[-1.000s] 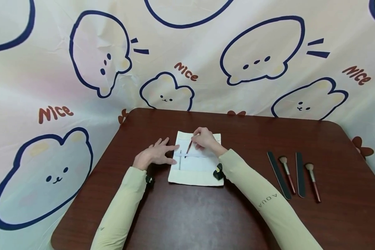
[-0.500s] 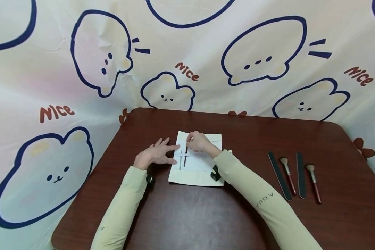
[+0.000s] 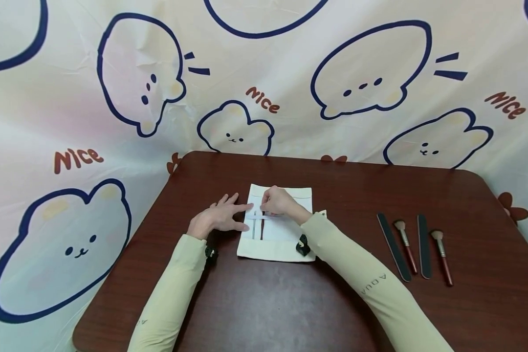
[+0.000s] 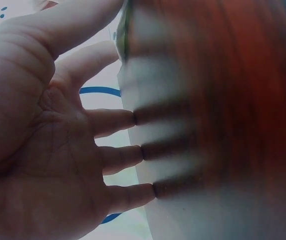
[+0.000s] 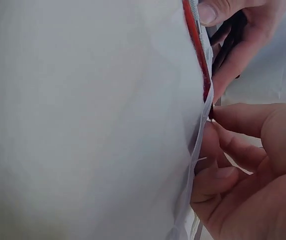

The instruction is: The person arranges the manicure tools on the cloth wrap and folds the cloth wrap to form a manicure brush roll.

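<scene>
A white cloth roll [image 3: 276, 251] lies flat on the table, with a strap [image 3: 279, 218] across its middle. My left hand [image 3: 220, 215] rests at its left edge with fingers spread, thumb and forefinger touching the cloth. My right hand [image 3: 278, 201] pinches the upper end of a thin dark-red stick [image 3: 262, 229], which resembles a brush handle and runs under the strap. In the right wrist view the stick [image 5: 196, 40] shows bright red, its end hidden by fingertips. Left of it a slim silvery tool [image 3: 253, 228] with a ridged grip sits under the strap.
To the right on the brown table [image 3: 264, 303] lie two dark nail files [image 3: 393, 247] and two makeup brushes [image 3: 406, 246] with red-brown handles, side by side. A printed cloth [image 3: 290, 63] hangs behind the table.
The right hand has moved left, turning the tilted dark-red stick straight and sliding it down under the strap, beside the silvery tool. The left hand has stayed in place.
</scene>
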Available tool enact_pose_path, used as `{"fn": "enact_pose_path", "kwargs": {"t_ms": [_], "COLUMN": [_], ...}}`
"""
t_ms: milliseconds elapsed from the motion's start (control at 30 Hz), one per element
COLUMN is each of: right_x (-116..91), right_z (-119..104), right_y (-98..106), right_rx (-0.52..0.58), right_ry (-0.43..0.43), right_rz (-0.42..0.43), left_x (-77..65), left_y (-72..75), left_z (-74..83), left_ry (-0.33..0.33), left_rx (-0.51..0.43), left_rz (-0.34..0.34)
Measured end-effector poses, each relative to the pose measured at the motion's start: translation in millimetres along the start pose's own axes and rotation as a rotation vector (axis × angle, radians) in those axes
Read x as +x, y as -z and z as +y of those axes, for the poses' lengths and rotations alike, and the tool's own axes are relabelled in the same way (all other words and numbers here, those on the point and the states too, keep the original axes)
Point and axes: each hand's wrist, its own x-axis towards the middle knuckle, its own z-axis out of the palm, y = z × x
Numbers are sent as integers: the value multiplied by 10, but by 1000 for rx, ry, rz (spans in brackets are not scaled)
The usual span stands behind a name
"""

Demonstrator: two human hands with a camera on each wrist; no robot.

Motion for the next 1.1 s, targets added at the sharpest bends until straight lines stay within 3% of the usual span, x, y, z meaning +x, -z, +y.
{"fn": "enact_pose_path", "kwargs": {"t_ms": [200,767,967,1100], "right_x": [-33,-51,-120,-219], "right_z": [22,99,135,221], "right_y": [32,34,119,227], "right_rx": [-2,52,78,101], "right_ry": [54,91,55,109], "right_rz": [-22,-25,-39,-42], "left_x": [14,22,11,4], "left_y": [18,27,18,8], "left_z": [-10,11,20,17], "left_ry": [-1,1,1,6], "left_rx": [18,18,9,9], "left_rz": [2,-7,-5,-7]}}
